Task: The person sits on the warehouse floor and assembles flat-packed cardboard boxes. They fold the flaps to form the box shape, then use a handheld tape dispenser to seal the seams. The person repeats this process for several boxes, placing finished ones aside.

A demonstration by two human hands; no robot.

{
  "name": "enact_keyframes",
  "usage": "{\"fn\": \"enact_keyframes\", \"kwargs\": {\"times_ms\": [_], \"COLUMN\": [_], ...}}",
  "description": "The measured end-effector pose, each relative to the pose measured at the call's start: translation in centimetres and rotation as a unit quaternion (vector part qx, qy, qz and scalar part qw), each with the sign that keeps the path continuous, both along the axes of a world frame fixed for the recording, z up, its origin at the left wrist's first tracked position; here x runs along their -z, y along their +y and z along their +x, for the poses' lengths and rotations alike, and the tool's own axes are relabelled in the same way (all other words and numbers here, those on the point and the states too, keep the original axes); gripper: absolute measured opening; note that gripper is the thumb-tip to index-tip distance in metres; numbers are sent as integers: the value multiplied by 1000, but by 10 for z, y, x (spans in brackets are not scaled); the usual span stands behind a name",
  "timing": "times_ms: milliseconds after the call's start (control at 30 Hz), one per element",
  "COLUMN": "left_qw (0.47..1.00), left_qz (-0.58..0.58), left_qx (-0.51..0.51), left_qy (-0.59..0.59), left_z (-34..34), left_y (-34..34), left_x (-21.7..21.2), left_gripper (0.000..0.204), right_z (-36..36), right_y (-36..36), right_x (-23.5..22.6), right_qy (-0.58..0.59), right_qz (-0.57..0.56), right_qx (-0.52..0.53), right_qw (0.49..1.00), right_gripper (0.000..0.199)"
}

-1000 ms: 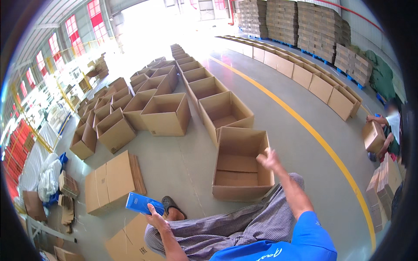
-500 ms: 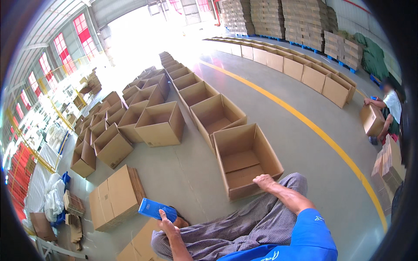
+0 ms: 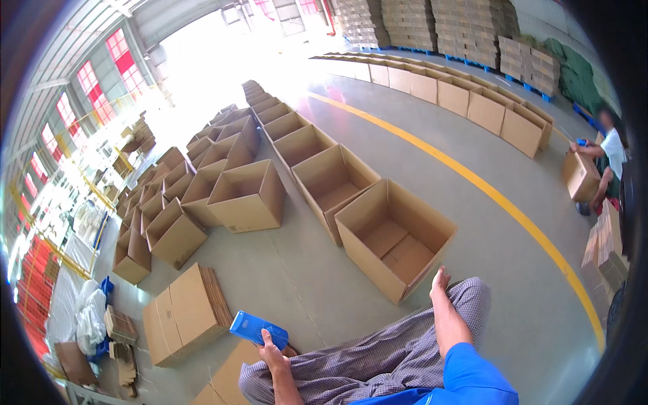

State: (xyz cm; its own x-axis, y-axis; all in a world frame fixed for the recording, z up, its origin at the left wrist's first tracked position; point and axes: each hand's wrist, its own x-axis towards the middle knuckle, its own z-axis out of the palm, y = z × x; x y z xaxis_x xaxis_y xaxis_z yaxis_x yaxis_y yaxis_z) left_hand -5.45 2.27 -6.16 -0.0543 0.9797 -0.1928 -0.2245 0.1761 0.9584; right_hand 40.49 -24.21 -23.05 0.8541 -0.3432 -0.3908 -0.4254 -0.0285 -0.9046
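An open-topped cardboard box stands on the floor just beyond my knees, at the near end of a long row of boxes. My right hand is at its near right corner, seen edge-on with the fingers stretched out along the box's outer side. Whether the fingertips press on the cardboard is hard to tell. My left hand is closed round a blue oblong box-shaped tool above my left knee. To the left of that tool lies a stack of flattened cartons, and another flattened carton is partly under my leg.
More open boxes crowd the floor at left; another row runs beyond the yellow floor line. At far right a seated person handles a box. Tall carton stacks stand on pallets behind.
The near box has turned, swinging its near side to the right. My right hand has gone from gripping its near rim to its outer right side. My left hand moved slightly right with the blue tool.
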Motion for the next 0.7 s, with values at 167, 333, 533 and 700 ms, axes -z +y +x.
{"fn": "enact_keyframes", "kwargs": {"times_ms": [167,333,533,700], "left_qw": [998,996,991,989], "left_qz": [-8,-3,-52,-66], "left_qx": [-17,22,46,87], "left_qy": [63,83,112,101], "left_z": [-5,18,33,65], "left_y": [-5,8,21,14], "left_x": [-5,11,27,11], "left_gripper": [40,38,38,33], "right_z": [-34,-9,-4,10], "right_y": [25,14,40,50], "right_x": [12,10,23,20], "right_qy": [148,85,126,134], "right_qz": [210,341,364,367], "right_qx": [-80,-187,-214,-223], "right_qw": [963,917,898,893], "right_gripper": [94,97,114,106]}}
